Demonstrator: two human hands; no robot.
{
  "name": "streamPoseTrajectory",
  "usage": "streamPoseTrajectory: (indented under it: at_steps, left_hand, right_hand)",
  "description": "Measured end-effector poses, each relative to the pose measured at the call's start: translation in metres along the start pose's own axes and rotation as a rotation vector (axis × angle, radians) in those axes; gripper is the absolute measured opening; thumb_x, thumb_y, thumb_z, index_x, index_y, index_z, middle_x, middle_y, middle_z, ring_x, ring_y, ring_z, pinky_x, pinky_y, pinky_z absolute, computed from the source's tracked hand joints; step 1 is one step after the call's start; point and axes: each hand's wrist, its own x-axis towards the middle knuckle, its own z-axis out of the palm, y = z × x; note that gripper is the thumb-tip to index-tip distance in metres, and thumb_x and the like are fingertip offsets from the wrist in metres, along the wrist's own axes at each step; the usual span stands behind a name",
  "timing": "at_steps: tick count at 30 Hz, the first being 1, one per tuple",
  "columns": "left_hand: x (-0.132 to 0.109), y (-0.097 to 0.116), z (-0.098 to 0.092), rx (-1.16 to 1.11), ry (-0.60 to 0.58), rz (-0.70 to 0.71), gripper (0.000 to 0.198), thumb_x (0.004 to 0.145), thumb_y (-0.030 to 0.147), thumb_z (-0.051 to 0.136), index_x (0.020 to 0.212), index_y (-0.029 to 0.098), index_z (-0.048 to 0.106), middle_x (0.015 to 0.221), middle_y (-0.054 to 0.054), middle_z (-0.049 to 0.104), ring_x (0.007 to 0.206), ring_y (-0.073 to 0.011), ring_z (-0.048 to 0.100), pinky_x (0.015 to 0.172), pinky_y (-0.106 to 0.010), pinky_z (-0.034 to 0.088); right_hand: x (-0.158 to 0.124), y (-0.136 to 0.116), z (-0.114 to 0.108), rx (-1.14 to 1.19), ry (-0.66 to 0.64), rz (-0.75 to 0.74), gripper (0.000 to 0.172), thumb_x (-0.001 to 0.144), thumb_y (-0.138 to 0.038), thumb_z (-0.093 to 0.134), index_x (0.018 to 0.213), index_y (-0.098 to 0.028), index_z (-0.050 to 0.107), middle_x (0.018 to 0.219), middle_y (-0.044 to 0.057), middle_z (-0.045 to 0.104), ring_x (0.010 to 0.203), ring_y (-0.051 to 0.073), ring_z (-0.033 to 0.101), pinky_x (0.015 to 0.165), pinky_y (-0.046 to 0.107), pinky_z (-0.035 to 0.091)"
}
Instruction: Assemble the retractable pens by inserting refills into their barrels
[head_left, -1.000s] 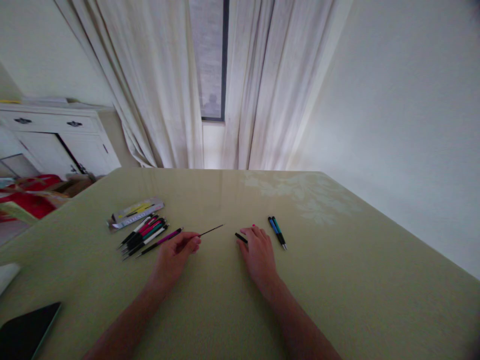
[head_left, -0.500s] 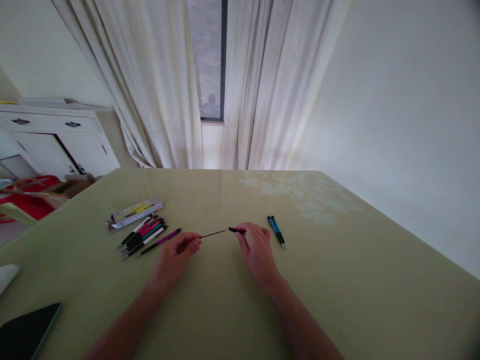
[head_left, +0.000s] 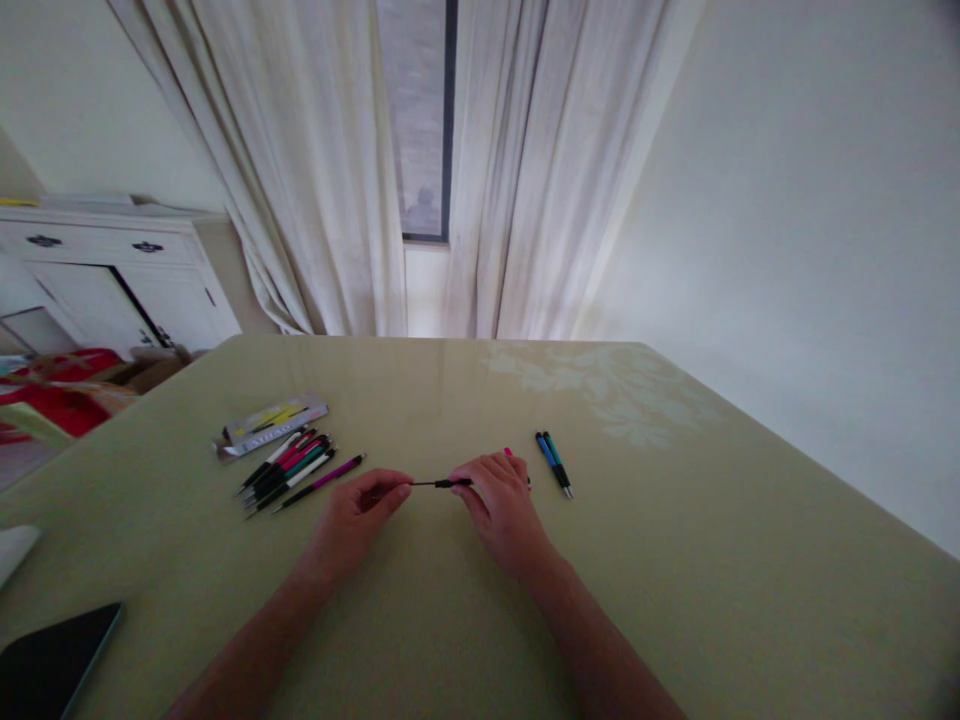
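My left hand (head_left: pixel 361 512) pinches a thin dark pen refill (head_left: pixel 424 485) between thumb and fingertips. The refill runs level to the right and meets the narrow end of a black pen barrel (head_left: pixel 445 484). Closed round that barrel is my right hand (head_left: pixel 504 508), which covers most of it. A small pink pen part (head_left: pixel 509 453) shows just behind my right knuckles; whether I hold it or it lies on the table, I cannot tell. Two blue and teal pens (head_left: pixel 553 464) lie side by side to the right of my right hand.
Left of my hands lie a purple pen (head_left: pixel 322 483) and a pile of several pens (head_left: pixel 289 470), with a pen box (head_left: pixel 274 425) behind. A dark flat device (head_left: pixel 60 655) and a white object (head_left: pixel 15 550) are at the table's (head_left: pixel 720 560) left edge.
The gap between refill and barrel has closed: the refill's end now meets the barrel. My right hand has shifted slightly left and down. A pink part has come into view behind it.
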Motion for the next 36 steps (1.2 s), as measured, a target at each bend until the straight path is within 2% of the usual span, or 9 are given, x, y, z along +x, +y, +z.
streamPoseTrajectory:
  at_steps: [7,11,14,17,22,25,29,33,36]
  left_hand:
    - [-0.010,0.003,0.010,-0.321,-0.099,-0.039,0.033,0.079,0.051,0.082,0.087,0.020,0.075,0.099,-0.007,0.082,0.096,-0.0229,0.075,0.092,-0.035,0.059]
    - [-0.012,0.002,0.016,-0.411,-0.101,-0.102,0.040,0.077,0.055,0.084,0.091,0.019,0.071,0.092,-0.006,0.081,0.087,-0.0215,0.076,0.088,-0.036,0.062]
    - [-0.010,0.003,0.017,-0.410,-0.039,-0.136,0.048,0.071,0.058,0.086,0.095,0.019,0.071,0.087,-0.006,0.080,0.084,-0.0217,0.076,0.085,-0.036,0.063]
    - [-0.010,0.005,0.015,-0.389,-0.009,-0.119,0.052,0.072,0.060,0.085,0.100,0.017,0.072,0.085,-0.006,0.079,0.085,-0.0217,0.075,0.084,-0.036,0.063]
    - [-0.010,0.006,0.011,-0.225,-0.021,-0.038,0.049,0.085,0.059,0.072,0.111,0.017,0.075,0.079,-0.003,0.071,0.071,-0.0177,0.071,0.069,-0.030,0.059]
    - [-0.009,0.002,0.011,-0.056,-0.012,0.070,0.042,0.089,0.055,0.068,0.107,0.019,0.079,0.078,-0.002,0.069,0.065,-0.0148,0.065,0.060,-0.025,0.052]
    - [-0.009,-0.001,0.010,0.107,0.002,0.170,0.031,0.093,0.047,0.066,0.102,0.022,0.081,0.093,-0.006,0.073,0.078,-0.0179,0.067,0.068,-0.026,0.052]
    - [-0.009,0.000,0.008,0.152,-0.012,0.182,0.028,0.094,0.046,0.065,0.100,0.024,0.082,0.097,-0.006,0.072,0.087,-0.0208,0.068,0.076,-0.029,0.053]
    - [-0.009,0.001,0.008,0.189,-0.033,0.190,0.028,0.094,0.046,0.065,0.101,0.025,0.082,0.095,-0.006,0.070,0.084,-0.0207,0.066,0.074,-0.029,0.052]
  right_hand:
    - [-0.004,-0.023,0.018,0.360,-0.055,0.104,0.016,0.089,-0.019,0.079,0.102,-0.023,0.072,0.096,0.000,0.079,0.089,0.019,0.072,0.088,0.033,0.045]
    - [-0.001,-0.020,0.016,0.416,-0.041,0.190,0.011,0.091,-0.027,0.077,0.097,-0.021,0.071,0.089,0.001,0.078,0.083,0.018,0.072,0.083,0.031,0.050]
    - [-0.001,0.004,0.009,0.200,0.105,0.253,0.012,0.097,-0.032,0.068,0.101,-0.021,0.068,0.095,0.006,0.076,0.084,0.021,0.070,0.083,0.034,0.052]
    - [-0.005,0.039,0.001,-0.157,0.220,0.278,0.018,0.100,-0.026,0.056,0.112,-0.020,0.067,0.109,0.013,0.072,0.100,0.028,0.066,0.091,0.043,0.050]
    - [-0.013,0.068,-0.004,-0.384,0.136,0.324,0.014,0.095,-0.017,0.057,0.103,-0.018,0.069,0.099,0.015,0.073,0.092,0.030,0.067,0.082,0.043,0.050]
    - [-0.010,0.056,-0.003,-0.254,0.088,0.298,0.014,0.093,-0.012,0.059,0.100,-0.018,0.070,0.095,0.011,0.074,0.091,0.026,0.068,0.083,0.039,0.051]
    - [0.000,0.023,-0.003,0.124,0.007,0.168,0.023,0.093,-0.007,0.060,0.108,-0.019,0.072,0.101,0.007,0.074,0.094,0.019,0.068,0.087,0.032,0.052]
    - [0.004,0.001,-0.004,0.204,-0.020,0.108,0.028,0.090,-0.004,0.060,0.108,-0.020,0.073,0.102,0.005,0.073,0.098,0.019,0.066,0.092,0.033,0.050]
    - [0.003,-0.004,-0.003,0.228,-0.041,0.090,0.027,0.092,-0.005,0.060,0.109,-0.020,0.073,0.102,0.006,0.071,0.098,0.019,0.065,0.092,0.034,0.051]
